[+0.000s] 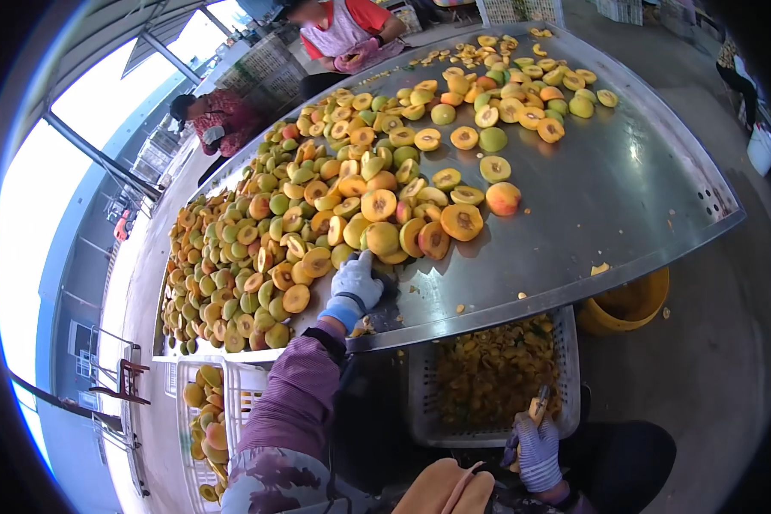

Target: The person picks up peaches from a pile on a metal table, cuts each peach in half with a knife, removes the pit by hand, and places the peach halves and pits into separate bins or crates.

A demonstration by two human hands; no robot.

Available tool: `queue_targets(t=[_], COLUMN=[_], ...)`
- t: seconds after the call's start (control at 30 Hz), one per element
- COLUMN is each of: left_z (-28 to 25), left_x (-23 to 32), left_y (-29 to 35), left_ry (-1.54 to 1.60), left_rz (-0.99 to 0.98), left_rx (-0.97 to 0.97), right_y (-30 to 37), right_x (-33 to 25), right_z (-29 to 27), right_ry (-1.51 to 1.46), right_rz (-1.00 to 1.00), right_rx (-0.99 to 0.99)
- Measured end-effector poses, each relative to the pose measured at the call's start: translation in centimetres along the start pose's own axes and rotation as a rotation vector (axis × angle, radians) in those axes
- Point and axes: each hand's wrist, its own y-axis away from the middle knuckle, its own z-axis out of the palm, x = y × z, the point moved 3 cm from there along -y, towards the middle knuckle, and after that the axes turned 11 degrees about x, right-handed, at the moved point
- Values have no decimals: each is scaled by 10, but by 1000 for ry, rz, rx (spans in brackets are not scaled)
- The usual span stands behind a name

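Observation:
My left hand (356,284), in a pale glove with a blue cuff, reaches over the near edge of the metal table (574,214). Its fingers stretch against the peach halves (378,205) at the front of a large heap, with nothing visibly gripped. Many halves lie cut side up, showing yellow flesh and brown hollows. Low over my lap, my right hand (537,456) in a striped glove is closed around a small hand tool (537,404) with a wooden handle and a short metal end. This tool points up toward a grey crate (421,390) of peach scraps.
Under the table edge stands a yellow bucket (630,308). A white basket (253,385) of peaches is left of my legs. Two people (351,34) work along the table's far left side. Small scraps (600,268) lie on the metal at right.

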Motion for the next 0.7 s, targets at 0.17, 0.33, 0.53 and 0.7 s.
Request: queue_targets(t=[0.17,0.33,0.53,0.7], left_z=[-19,-43,-39,-50], left_x=[-17,35,94,118], left_y=[21,112,206,241], left_ry=[509,1186,1968,1756], left_rz=[-17,13,-517,-269], left_rx=[-97,-119,-403,-344], right_y=[2,33,69,75], right_x=[2,-19,-24,-13], right_z=[2,20,39,32], right_ry=[139,637,798,1022], right_rz=[-126,-882,-1132,-1193], right_rx=[-95,-88,-54,-17])
